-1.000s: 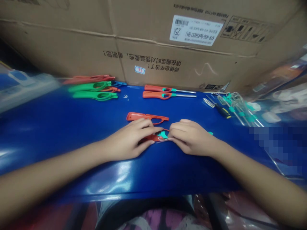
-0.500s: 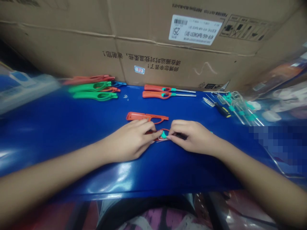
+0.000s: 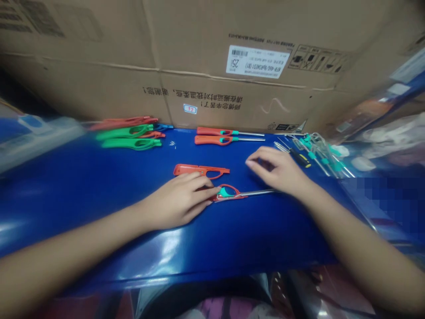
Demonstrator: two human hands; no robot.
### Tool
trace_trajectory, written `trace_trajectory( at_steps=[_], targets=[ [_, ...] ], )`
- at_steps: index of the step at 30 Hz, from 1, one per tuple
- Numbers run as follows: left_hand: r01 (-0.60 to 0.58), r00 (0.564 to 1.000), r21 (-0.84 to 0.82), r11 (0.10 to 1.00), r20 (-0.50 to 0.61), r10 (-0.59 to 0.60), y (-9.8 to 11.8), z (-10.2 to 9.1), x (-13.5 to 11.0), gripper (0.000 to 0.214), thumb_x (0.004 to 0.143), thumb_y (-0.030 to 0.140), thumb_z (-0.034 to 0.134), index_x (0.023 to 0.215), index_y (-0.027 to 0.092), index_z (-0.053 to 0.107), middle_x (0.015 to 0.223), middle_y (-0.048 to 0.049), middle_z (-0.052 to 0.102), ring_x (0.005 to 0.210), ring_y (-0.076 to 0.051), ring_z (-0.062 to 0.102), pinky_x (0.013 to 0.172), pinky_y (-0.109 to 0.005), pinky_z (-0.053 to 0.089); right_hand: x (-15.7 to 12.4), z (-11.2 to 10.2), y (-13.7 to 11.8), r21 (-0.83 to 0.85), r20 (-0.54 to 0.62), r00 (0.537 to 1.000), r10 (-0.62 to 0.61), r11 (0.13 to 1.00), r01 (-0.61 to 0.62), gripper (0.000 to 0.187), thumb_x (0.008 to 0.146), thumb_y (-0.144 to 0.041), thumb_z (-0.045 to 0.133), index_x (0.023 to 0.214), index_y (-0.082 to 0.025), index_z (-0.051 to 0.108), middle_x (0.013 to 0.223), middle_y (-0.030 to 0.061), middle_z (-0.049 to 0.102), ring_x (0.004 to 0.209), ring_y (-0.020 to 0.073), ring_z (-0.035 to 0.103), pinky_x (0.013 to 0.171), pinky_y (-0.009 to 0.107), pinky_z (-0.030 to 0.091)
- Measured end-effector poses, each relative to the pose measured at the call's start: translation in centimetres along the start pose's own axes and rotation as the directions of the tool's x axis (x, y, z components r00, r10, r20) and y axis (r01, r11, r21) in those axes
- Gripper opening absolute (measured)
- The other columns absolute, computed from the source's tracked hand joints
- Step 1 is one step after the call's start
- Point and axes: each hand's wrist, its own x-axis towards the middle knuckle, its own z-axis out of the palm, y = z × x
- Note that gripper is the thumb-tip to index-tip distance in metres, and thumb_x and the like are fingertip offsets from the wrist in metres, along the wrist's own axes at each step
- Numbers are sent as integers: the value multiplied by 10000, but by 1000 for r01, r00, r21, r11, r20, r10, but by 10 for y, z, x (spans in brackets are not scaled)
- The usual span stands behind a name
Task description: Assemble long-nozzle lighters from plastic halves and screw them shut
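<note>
left hand (image 3: 182, 198): grasping orange lighter (image 3: 241, 195)
right hand (image 3: 282, 170): just lifted away, released
orange lighter: now steadied one-handed

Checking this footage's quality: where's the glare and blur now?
Head view: glare whitens the blue table towards its near edge; head view: the pale plastic box, far left, is smeared; head view: the left hand and touched lighter look sharper.

A cardboard box (image 3: 192, 48) with a white label (image 3: 258, 62) is standing along the surface's (image 3: 86, 181) far edge; a pale container (image 3: 49, 133) is lying towards the left.
</note>
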Motion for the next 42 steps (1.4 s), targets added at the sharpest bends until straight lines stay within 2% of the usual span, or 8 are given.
trace_trajectory(
  at_steps=[2, 4, 6, 8, 20, 24, 33, 42],
  targets=[
    [-3, 1000, -17, 1000, -21, 3, -2, -1, -1, 358, 1034, 249, 479, 1365, 206, 609, 1163, -118, 664, 1056, -246, 622, 902, -392, 539, 2, -7, 28, -152, -107, 991, 85, 983, -101, 224, 971, -353, 551, 1027, -191, 695, 1006, 97, 686, 838, 223, 625, 786, 361, 493],
    [-2, 1000, -19, 1000, -28, 1, -3, -2, -3, 347, 1028, 268, 495, 1345, 210, 624, 1177, -112, 675, 1068, -244, 634, 904, -382, 543, 2, -9, 54, -251, -116, 971, 210, 940, -233, 350, 924, -333, 573, 1218, -158, 645, 1153, 152, 653, 936, 276, 645, 863, 418, 513],
    [11, 999, -6, 1000, -33, -11, -4, -3, -4, 337, 1012, 279, 515, 1319, 218, 641, 1182, -101, 687, 1076, -245, 643, 910, -379, 540, 1, -7, 76, -308, -139, 906, 399, 852, -423, 429, 890, -299, 581, 1286, -137, 612, 1248, 184, 613, 1053, 307, 638, 947, 438, 509],
    [35, 999, 5, 999, -41, -34, -4, -5, -5, 331, 983, 280, 540, 1286, 223, 660, 1180, -92, 697, 1076, -250, 652, 918, -387, 537, 0, -4, 89, -327, -171, 869, 463, 806, -494, 413, 875, -273, 581, 1253, -112, 631, 1227, 206, 623, 1133, 335, 614, 1020, 459, 478],
    [115, 993, 91, 989, -34, -113, -3, -10, -12, 318, 972, 347, 530, 1242, 257, 672, 1171, -55, 715, 954, -230, 725, 711, -321, 567, -3, -10, 87, -384, -207, 780, 591, 684, -620, 380, 916, -275, 558, 1258, -130, 634, 1299, 203, 618, 1197, 347, 605, 1017, 467, 486],
    [122, 992, 104, 987, -34, -119, -6, -12, -11, 291, 972, 352, 534, 1196, 252, 691, 1164, -62, 721, 942, -237, 728, 734, -328, 577, -2, -11, 88, -390, -185, 764, 619, 667, -635, 381, 904, -256, 592, 1258, -121, 634, 1280, 211, 629, 1158, 339, 624, 989, 450, 493],
    [161, 986, 7, 987, -50, -160, -8, -8, -6, 284, 1020, 355, 503, 1214, 291, 700, 1201, -43, 705, 1046, -231, 699, 832, -346, 586, 5, -7, 72, -264, -128, 806, 578, 763, -590, 145, 897, -164, 595, 980, -132, 710, 1068, 162, 702, 972, 274, 658, 899, 380, 495],
    [214, 963, -198, 957, -124, -241, -4, 8, -5, 330, 986, 366, 582, 1274, 240, 680, 1236, -81, 701, 1144, -253, 668, 985, -402, 563, 8, 16, 11, 50, -32, 910, 412, 910, -411, 162, 927, -248, 614, 1050, -163, 676, 859, 38, 665, 639, 130, 551, 614, 268, 470]
  ],
)
